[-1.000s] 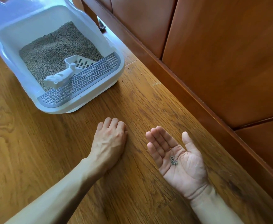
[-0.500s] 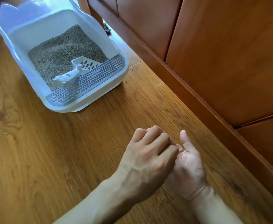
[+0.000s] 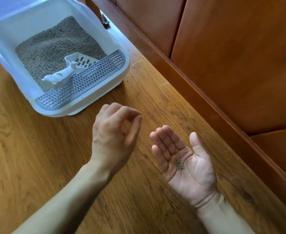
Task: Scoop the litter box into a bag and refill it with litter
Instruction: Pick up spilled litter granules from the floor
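From the head camera, two bare hands are showing over a wooden floor (image 3: 37, 166). The right hand (image 3: 186, 164) is lying palm up with its fingers straight and together and the thumb standing apart; it is carrying one small cluster of grey litter pellets (image 3: 179, 164) in the hollow of the palm, too tightly bunched to count, with nothing curled round them. The left hand (image 3: 115, 135) is hanging just left of it, back toward the camera, its fingers curling so that thumb and forefinger tips are meeting in a pinch; whether a pellet is sitting between them cannot be told, since the tips are blurring.

One litter box (image 3: 95, 105), white with translucent raised walls, is sitting on the floor beyond the left hand, near it but not touching. It is holding a bed of grey-brown litter (image 3: 54, 48), and one grey grid step (image 3: 88, 80) is running along its near rim. One white slotted scoop (image 3: 68, 71) is lying inside, its basket on the litter and its handle pointing toward the left wall, partly over the grid.

A handful of loose pellets (image 3: 135, 66), roughly six or seven small specks, are lying scattered on the floor right of the box and between the hands. One reddish wooden panelled wall (image 3: 231, 56) is running diagonally along the right, with one small dark object at its base beside the box, too unclear to name.
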